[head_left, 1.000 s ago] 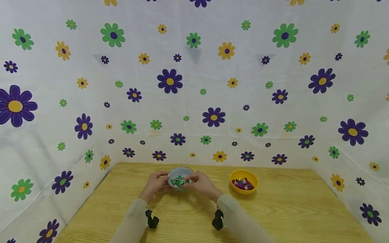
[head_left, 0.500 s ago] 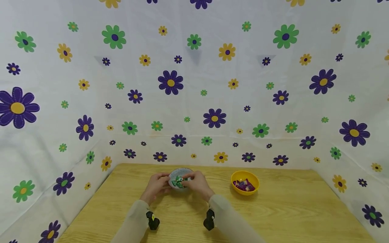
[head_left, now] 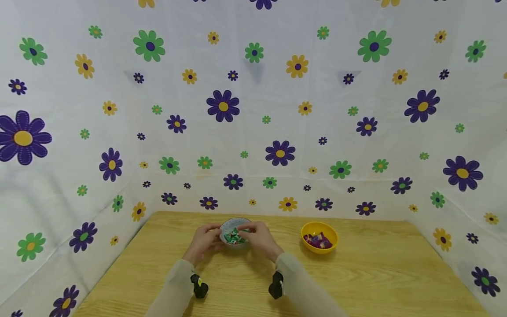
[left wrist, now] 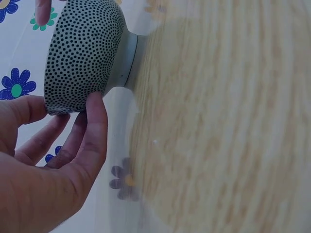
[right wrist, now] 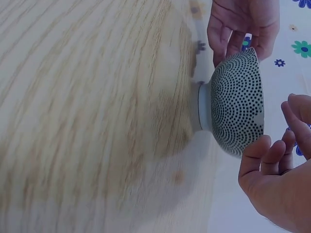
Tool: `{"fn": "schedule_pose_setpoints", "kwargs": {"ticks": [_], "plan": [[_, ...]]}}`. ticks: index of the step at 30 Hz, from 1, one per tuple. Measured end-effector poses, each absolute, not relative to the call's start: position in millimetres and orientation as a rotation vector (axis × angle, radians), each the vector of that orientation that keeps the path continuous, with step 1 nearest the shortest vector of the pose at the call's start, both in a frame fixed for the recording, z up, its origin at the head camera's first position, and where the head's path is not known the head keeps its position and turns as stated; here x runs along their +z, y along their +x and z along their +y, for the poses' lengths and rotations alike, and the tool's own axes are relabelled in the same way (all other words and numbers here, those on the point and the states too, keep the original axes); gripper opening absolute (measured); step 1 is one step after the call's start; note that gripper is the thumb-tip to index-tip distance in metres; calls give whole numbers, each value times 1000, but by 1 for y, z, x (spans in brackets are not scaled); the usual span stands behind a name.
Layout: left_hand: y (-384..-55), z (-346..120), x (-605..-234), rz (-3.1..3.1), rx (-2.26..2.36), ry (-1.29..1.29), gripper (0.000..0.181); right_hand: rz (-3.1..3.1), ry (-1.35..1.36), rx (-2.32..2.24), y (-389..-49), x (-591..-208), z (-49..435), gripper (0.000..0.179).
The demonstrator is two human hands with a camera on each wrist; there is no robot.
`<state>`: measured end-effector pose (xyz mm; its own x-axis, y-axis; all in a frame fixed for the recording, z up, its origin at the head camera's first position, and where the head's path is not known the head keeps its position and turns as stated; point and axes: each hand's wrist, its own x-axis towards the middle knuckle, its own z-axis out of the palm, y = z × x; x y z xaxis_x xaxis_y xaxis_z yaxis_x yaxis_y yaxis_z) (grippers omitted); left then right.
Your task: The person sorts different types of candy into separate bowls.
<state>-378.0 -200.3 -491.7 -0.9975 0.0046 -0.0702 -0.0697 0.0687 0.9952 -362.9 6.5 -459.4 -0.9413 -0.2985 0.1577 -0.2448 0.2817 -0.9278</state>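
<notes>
A small bowl (head_left: 236,224), speckled dark on white outside, stands on the wooden table with several green-wrapped candies (head_left: 233,238) inside. My left hand (head_left: 203,244) grips its left side; in the left wrist view the thumb sits at the rim and the fingers (left wrist: 97,114) curve against the wall. My right hand (head_left: 259,240) is at the right side, its thumb and forefinger over the candies. In the right wrist view the lower fingers (right wrist: 255,153) come right at the rim, and nothing shows between the raised fingertips (right wrist: 290,109).
To the right stands a yellow bowl (head_left: 332,231) holding several purple-wrapped candies (head_left: 318,241). Beyond the back edge of the table (head_left: 376,264) hangs a white cloth (head_left: 253,136) printed with flowers, which also closes off both sides.
My right hand has shifted slightly left since a second ago, then a little back right. The green candies lie differently in the bowl. My left hand keeps its hold on the rim.
</notes>
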Motion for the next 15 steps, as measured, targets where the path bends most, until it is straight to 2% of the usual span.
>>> {"fn": "schedule_pose_setpoints", "kwargs": {"ticks": [15], "plan": [[-366, -196, -474, 2624, 1953, -254, 39, 2443, -638, -1760, -337, -444, 34, 18]]}}
